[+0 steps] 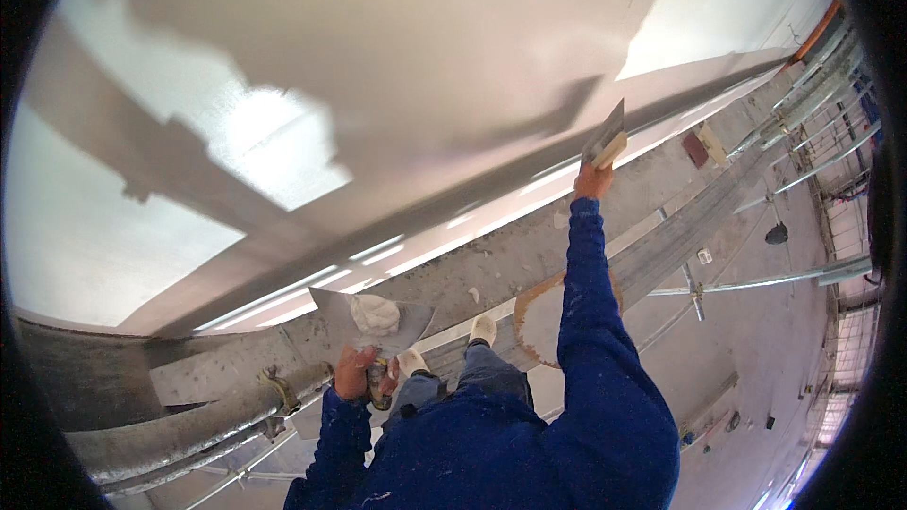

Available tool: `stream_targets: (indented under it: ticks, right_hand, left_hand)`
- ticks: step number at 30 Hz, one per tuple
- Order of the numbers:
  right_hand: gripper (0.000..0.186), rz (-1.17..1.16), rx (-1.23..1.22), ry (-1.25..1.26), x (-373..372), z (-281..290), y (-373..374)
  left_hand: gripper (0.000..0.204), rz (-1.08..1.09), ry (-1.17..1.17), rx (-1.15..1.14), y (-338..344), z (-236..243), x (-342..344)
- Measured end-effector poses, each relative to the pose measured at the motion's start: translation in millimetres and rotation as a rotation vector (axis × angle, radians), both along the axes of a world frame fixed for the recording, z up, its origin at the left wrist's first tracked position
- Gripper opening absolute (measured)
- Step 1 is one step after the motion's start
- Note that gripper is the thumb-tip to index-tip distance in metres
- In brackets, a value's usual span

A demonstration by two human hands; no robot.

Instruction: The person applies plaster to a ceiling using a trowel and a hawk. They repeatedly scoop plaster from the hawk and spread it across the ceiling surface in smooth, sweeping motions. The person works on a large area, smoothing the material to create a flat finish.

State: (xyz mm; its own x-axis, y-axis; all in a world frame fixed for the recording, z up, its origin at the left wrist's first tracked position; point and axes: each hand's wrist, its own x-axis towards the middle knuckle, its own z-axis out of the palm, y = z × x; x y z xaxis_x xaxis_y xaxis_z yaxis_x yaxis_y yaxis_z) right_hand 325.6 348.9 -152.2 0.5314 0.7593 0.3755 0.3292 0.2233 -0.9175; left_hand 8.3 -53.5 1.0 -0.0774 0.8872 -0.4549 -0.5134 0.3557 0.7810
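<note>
My left hand point(352, 373) is closed at the near edge of a grey plasterer's hawk point(416, 319), whose handle is mostly hidden. A pale heap of wet plaster point(375, 314) lies on the hawk's plate. At the end of my outstretched right arm, my right hand point(592, 181) grips a plastering trowel point(605, 132) by its light handle. The thin trowel blade is tilted up close to the large pale wall point(425, 66), whose lower edge is nearest to it. From this view I cannot tell whether the blade touches the wall.
I stand on scaffold boards point(652, 264) beside the wall. Scaffold tubes point(217, 416) with a clamp point(279, 389) run at the left, and another tube point(775, 279) crosses at the right. A dark red block point(695, 151) lies farther along. The floor point(746, 359) shows far below.
</note>
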Motion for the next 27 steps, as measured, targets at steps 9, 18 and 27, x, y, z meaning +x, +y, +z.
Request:
stream_targets:
  ticks: [9,18,27]
  right_hand:
    - [0.072,0.090,-0.041,-0.082,-85.8,-25.5,20.7]
    - [0.081,0.206,0.039,-0.152,-235.3,-29.4,-103.9]
    - [0.077,0.288,-0.010,0.071,-390.2,-18.2,-227.5]
  left_hand:
    - [0.049,0.095,-0.125,-0.064,-29.2,-0.5,-9.1]
    - [0.046,-0.038,-0.085,0.050,-45.2,28.1,-34.2]
    - [0.043,-0.161,-0.110,0.130,-82.7,45.0,-52.6]
